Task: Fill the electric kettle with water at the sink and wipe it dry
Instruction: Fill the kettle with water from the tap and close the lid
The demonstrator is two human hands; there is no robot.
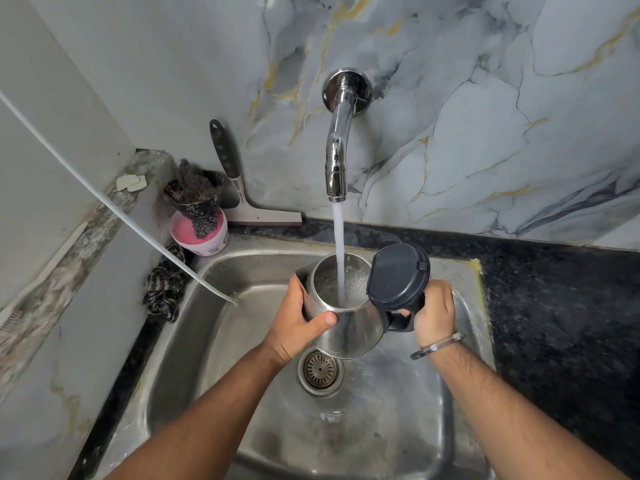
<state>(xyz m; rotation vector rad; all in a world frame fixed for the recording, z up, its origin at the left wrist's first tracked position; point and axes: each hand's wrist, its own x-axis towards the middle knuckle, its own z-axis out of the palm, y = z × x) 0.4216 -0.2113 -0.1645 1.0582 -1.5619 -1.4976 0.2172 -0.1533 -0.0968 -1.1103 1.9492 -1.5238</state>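
Observation:
A steel electric kettle (349,332) hangs over the steel sink (242,268), above the drain (320,371). Its dark lid (398,275) stands flipped open to the right. Water streams from the chrome wall tap (336,157) straight into the kettle's mouth, and the water inside bubbles. My left hand (299,323) grips the kettle's body on its left side, thumb across the front. My right hand (434,313) is closed around the black handle (398,320); a metal bangle sits on that wrist.
A checked cloth (164,285) lies crumpled at the sink's left rim. Behind it stand a pink tub (201,233) with steel scrubbers and a squeegee (242,195) leaning on the wall. A white cord (114,206) runs down to the basin. Dark granite counter (561,306) lies to the right.

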